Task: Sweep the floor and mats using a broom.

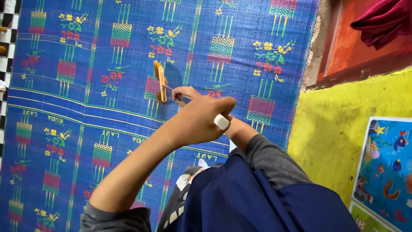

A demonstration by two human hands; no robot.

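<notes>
My left hand reaches across the middle of the view, its fingers closed around a small white object. Just beyond it, my right hand is mostly hidden by the left; its fingertips pinch a thin sliver attached to an orange flat-stick piece. That piece stands upright over the blue woven mat. I cannot tell whether it touches the mat. Both forearms come out of grey sleeves above my dark blue clothing.
The patterned blue mat covers most of the floor. Black-and-white checked tiles show at the left edge. A yellow wall with a colourful sea-creature poster is on the right, and a red cloth lies top right.
</notes>
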